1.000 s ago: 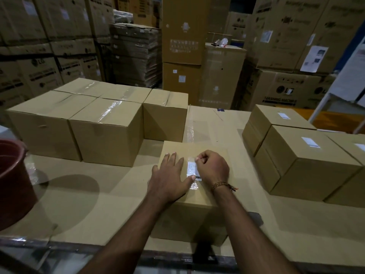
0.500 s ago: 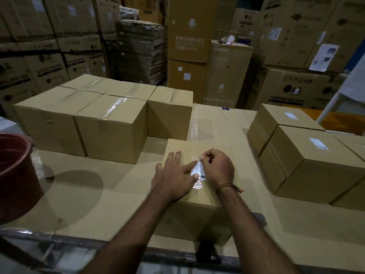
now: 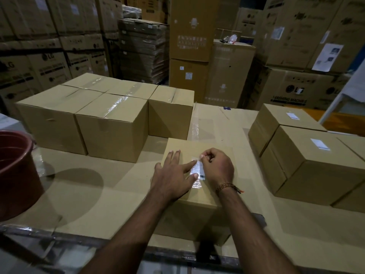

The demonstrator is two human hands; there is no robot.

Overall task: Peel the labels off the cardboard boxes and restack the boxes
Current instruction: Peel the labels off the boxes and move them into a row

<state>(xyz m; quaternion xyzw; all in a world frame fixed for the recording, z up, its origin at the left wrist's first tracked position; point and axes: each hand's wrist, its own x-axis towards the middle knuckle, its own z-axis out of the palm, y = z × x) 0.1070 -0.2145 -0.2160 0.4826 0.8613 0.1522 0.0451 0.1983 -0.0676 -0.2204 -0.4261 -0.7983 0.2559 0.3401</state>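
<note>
A small cardboard box (image 3: 183,216) sits in front of me on the cardboard-covered table (image 3: 94,198). A white barcode label (image 3: 197,168) is stuck on its top, its far corner lifted. My right hand (image 3: 216,167) pinches that raised corner between thumb and fingers. My left hand (image 3: 172,175) lies flat on the box top, fingers spread, with the thumb beside the label's near edge. To the right stand boxes with white labels (image 3: 320,144) (image 3: 293,116) on top. A group of taped boxes (image 3: 110,125) without labels stands at the left.
A red-brown bucket (image 3: 17,175) stands at the table's left edge. Tall stacks of large appliance cartons (image 3: 189,46) fill the background. The table's metal front edge (image 3: 59,236) runs along the bottom.
My right hand has lifted the label's far corner off the box and pulled it up and back. The left hand stays pressed on the box, and the view has drifted slightly.
</note>
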